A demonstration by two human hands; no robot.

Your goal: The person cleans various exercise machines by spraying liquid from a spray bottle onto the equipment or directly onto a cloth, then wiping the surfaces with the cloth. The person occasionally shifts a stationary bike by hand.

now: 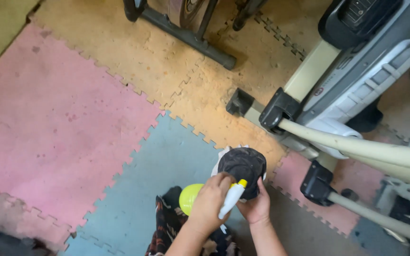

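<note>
My left hand (210, 201) grips a spray bottle (191, 197) with a yellow-green body and a white trigger head with a yellow nozzle tip. The nozzle points at a dark, dirty cloth (243, 166) with white edges. My right hand (256, 206) holds that bunched cloth from below, just to the right of the nozzle. Both hands are close together low in the view, above the blue floor mat (167, 166).
Interlocking foam mats cover the floor: pink (48, 128) on the left, tan (167, 61) at the top. A cream and grey exercise machine (357, 95) fills the right side, with its arms reaching out. A black stand base (186, 35) lies at the top.
</note>
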